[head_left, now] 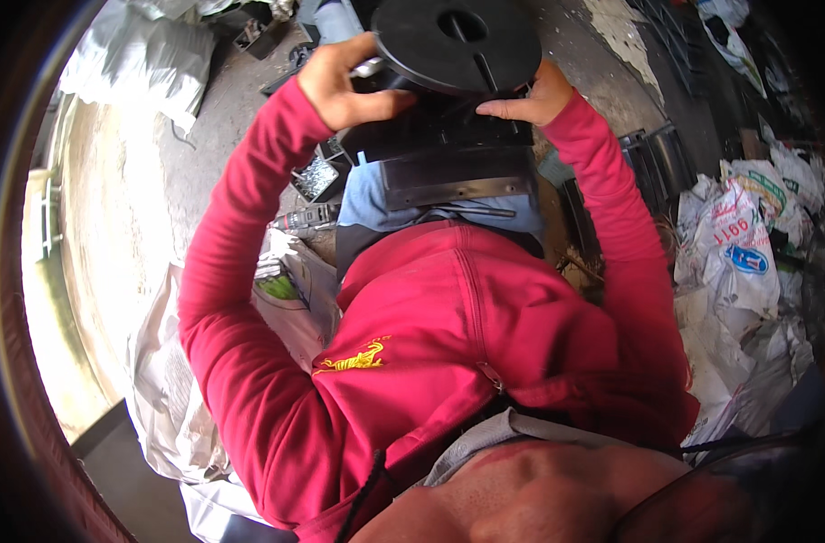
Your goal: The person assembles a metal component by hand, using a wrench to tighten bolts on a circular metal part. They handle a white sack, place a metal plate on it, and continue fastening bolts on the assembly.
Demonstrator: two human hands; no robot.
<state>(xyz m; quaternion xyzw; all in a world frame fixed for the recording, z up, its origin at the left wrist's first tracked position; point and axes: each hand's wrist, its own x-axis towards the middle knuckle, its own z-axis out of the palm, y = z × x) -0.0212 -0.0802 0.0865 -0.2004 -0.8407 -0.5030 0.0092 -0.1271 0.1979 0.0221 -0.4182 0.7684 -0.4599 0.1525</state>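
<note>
A round black disc (412,41) with a central hole and a slot towards its near rim is held up at the far middle of the head view. My left hand (349,90) grips it at its left side, thumb stretched along the near edge. My right hand (541,95) holds the opposite side, its thumb pointing inward and its other fingers hidden behind. Just below the disc is a dark black part, whose shape I cannot make out. Nearer my body, a black strip with small holes (457,190) lies across a blue cloth (362,195) over my lap.
Left of my lap are a black bin of small metal pieces (316,178) and a power drill (305,217). White sacks lie at the far left (145,63), beside my left arm (172,389) and at the right (738,244). Black parts (657,163) stand at the right.
</note>
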